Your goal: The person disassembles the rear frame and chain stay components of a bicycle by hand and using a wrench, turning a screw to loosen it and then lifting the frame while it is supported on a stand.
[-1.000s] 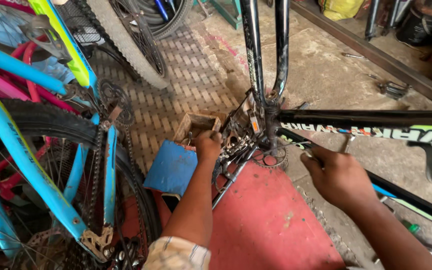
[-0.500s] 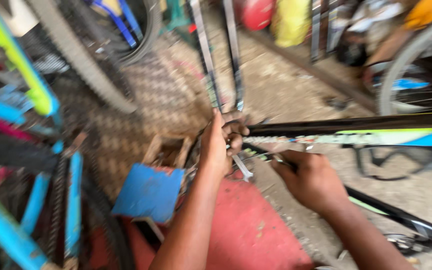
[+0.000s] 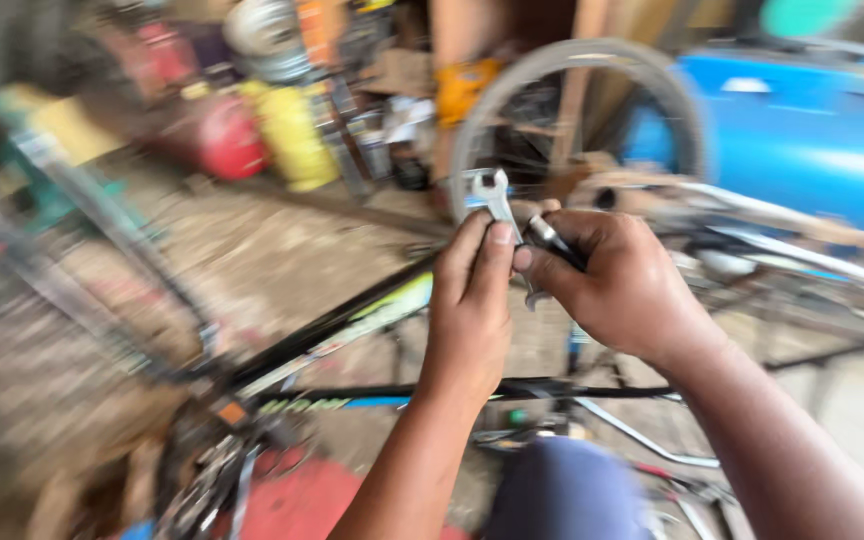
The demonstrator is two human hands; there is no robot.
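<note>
— What did you count, biggest first?

— I saw one blue drum (image 3: 812, 130) far right, one bicycle wheel (image 3: 572, 110) beside it, one black frame (image 3: 352, 320) with a yellow-green label strip, and red and yellow containers far left.

— And the hands?

— My left hand (image 3: 472, 300) pinched one silver wrench (image 3: 492, 195), centre; my right hand (image 3: 617, 285) gripped its lower end.

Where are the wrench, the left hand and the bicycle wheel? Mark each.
wrench (image 3: 492, 190), head view, on its ring end.
left hand (image 3: 472, 300), head view, back of hand.
bicycle wheel (image 3: 562, 55), head view, top of tyre.
</note>
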